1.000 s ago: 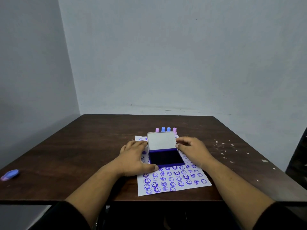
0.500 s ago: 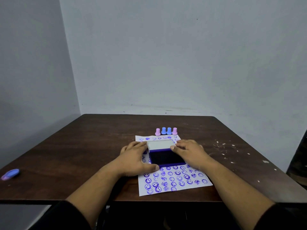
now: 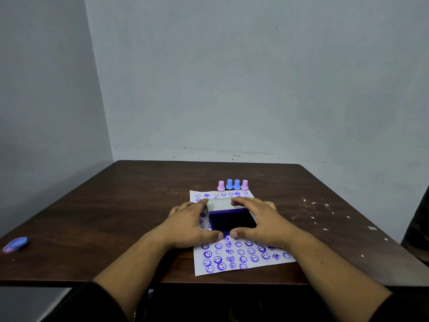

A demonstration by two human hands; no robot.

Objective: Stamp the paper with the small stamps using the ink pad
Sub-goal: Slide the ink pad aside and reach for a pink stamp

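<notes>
Resting on paper [image 3: 241, 256], ink pad [image 3: 232, 220] between both grips — left hand [image 3: 188, 225], right hand [image 3: 262, 223] clasping its sides.

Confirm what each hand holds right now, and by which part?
Both hands are on the dark blue rectangular ink pad case: left hand on its left edge, right hand on its right edge, fingertips on the white lid, thumbs at the near edge.

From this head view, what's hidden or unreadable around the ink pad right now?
- Paper middle: head view, covered by the ink pad and both hands.
- Ink pad's side edges: under the left hand and right hand fingers.
- Stamps: faces turned down, designs unseen.
- Far-row prints: too small to read.
- Blue object at the table's left: blurred, unidentifiable.
</notes>
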